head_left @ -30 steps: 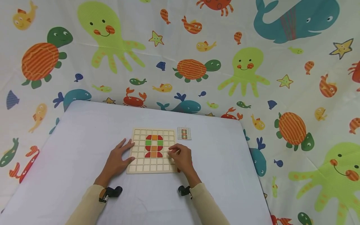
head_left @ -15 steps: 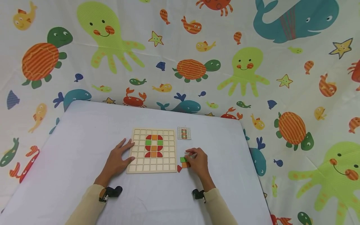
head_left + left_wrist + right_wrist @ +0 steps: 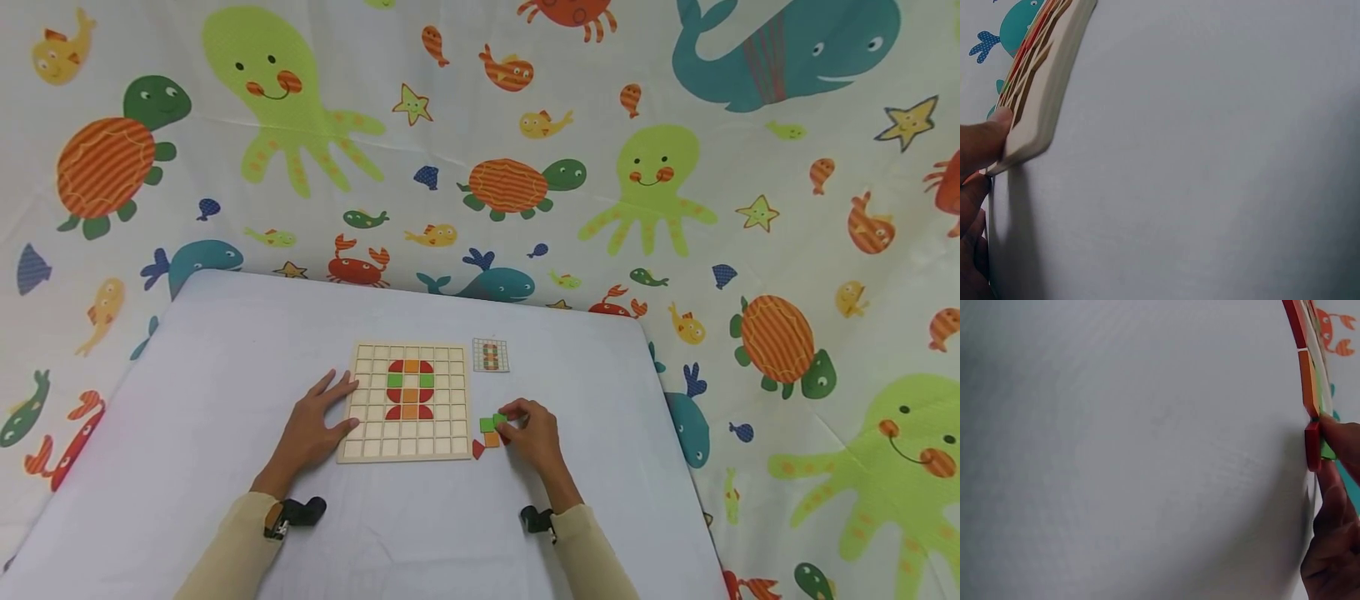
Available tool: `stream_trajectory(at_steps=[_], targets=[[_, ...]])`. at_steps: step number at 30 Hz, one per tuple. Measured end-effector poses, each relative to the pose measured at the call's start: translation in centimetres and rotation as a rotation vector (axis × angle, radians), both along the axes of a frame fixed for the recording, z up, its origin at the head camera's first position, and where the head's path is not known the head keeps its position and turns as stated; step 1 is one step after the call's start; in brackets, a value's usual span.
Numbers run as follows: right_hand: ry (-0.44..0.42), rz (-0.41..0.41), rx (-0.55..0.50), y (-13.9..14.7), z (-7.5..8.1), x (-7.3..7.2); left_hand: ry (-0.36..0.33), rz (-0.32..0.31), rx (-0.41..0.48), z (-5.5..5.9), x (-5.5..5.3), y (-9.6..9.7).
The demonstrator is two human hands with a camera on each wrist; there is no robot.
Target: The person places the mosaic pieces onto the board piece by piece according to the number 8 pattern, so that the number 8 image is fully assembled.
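A wooden grid board (image 3: 405, 450) lies flat on the table, with red, orange and green tiles forming a pattern in its middle columns. My left hand (image 3: 311, 425) rests against the board's left edge, fingers spread and thumb on the frame; the left wrist view shows this thumb (image 3: 988, 137) at the board's corner. Right of the board, my right hand (image 3: 536, 433) pinches a green tile (image 3: 499, 420) between thumb and fingers. Beside it lie another green tile (image 3: 487, 426), an orange tile (image 3: 491, 440) and a red piece (image 3: 478, 450). A further red piece (image 3: 1312, 447) is just under the fingertips.
A small pattern card (image 3: 491, 356) with a printed grid lies beyond the board's upper right corner. The white-covered table (image 3: 600, 375) reaches back to a cloth (image 3: 480, 117) printed with sea animals.
My right hand has moved from over the board's right side rightward to the loose tiles, where a green tile now shows in its fingertips. My left hand has stayed in place.
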State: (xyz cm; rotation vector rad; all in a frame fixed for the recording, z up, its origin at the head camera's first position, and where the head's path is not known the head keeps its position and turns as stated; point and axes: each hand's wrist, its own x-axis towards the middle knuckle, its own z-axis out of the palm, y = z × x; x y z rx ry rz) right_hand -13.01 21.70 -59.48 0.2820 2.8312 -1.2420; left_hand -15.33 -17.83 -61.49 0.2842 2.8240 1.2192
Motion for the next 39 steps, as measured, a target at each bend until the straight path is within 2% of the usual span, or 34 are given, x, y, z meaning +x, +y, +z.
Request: stream_trajectory(at_steps=[4, 10, 15, 23, 29, 39], targets=[[0.000, 0.013, -0.042, 0.0, 0.3, -0.1, -0.001, 0.004, 0.005, -0.1, 0.1, 0.0], [0.024, -0.037, -0.126, -0.1, 0.7, -0.1, -0.004, 0.003, 0.008, -0.3, 0.2, 0.1], [0.066, -0.006, -0.177, -0.9, 1.1, -0.4, 0.001, 0.008, 0.019, -0.2, 0.2, 0.1], [0.076, 0.051, -0.246, -4.1, 1.8, -0.8, 0.003, 0.004, 0.009, 0.1, 0.0, 0.1], [0.049, 0.077, -0.271, -6.6, 1.8, -0.7, 0.005, 0.004, 0.004, 0.1, 0.0, 0.1], [0.074, 0.130, -0.311, -10.5, 1.8, -0.6, 0.003, 0.008, -0.002, 0.1, 0.1, 0.1]])
